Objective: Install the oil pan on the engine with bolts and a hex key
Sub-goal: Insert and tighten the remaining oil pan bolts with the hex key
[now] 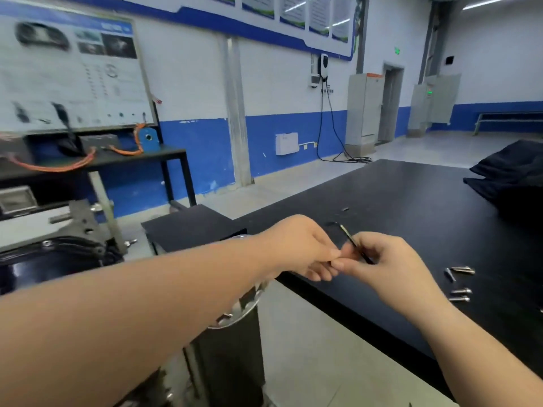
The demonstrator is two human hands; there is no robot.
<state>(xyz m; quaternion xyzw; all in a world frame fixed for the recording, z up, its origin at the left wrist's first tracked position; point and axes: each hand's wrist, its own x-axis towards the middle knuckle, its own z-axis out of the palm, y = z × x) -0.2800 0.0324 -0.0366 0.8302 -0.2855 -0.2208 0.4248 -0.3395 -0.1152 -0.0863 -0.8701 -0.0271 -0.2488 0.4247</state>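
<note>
My right hand [385, 265] grips a thin black hex key [348, 235] above the front edge of the black table [411, 201]; the key's bent end points up and left. My left hand [305, 251] reaches across with curled fingers and meets the right hand's fingertips; what it pinches is hidden. Several silver bolts [461, 282] lie loose on the table to the right of my hands. The black oil pan [44, 265] sits on the engine [85, 221] at the far left, well away from both hands.
A dark cloth bundle [511, 171] lies on the table's far right. A metal stand with a shiny round top [235, 315] is below my left forearm. A bench with orange cables [88, 160] and a display board stands behind the engine.
</note>
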